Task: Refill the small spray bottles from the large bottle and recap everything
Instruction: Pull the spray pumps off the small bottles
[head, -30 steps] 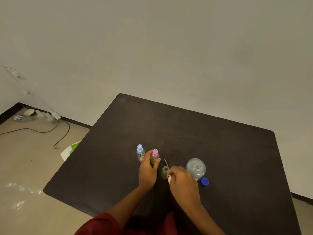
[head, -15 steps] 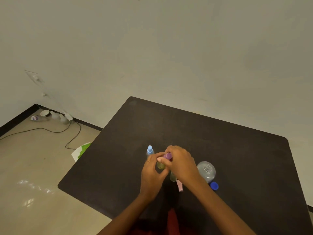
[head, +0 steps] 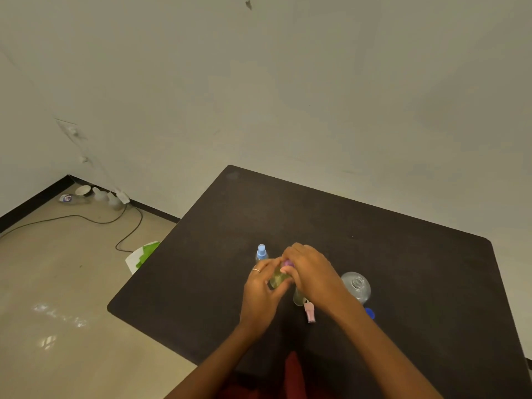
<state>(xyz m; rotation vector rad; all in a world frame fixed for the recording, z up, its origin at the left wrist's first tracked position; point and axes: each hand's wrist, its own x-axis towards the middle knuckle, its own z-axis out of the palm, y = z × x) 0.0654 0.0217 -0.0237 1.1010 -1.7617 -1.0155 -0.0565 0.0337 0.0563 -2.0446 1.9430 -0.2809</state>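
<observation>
both grips pinch one spray bottle point(head: 277, 279): left hand point(head: 260, 286) its body, right hand point(head: 312, 272) its purple cap point(head: 288, 264).

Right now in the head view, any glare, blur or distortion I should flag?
Head view: bright glare patches on the glossy beige floor; wide-angle lens bows the matte black table edges; the clear large bottle and purple-capped small spray bottle look soft; even, dim light, no hard shadows.

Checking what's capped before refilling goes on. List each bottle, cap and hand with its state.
Blue-capped spray bottle: upright, capped, untouched.
Purple-capped spray bottle: capped, held.
Left hand: gripping that bottle's body.
Right hand: fingers on its purple cap.
Third small bottle: open.
Pink spray top: lying on table.
Large bottle: uncapped.
Blue cap: off, on table.
</observation>
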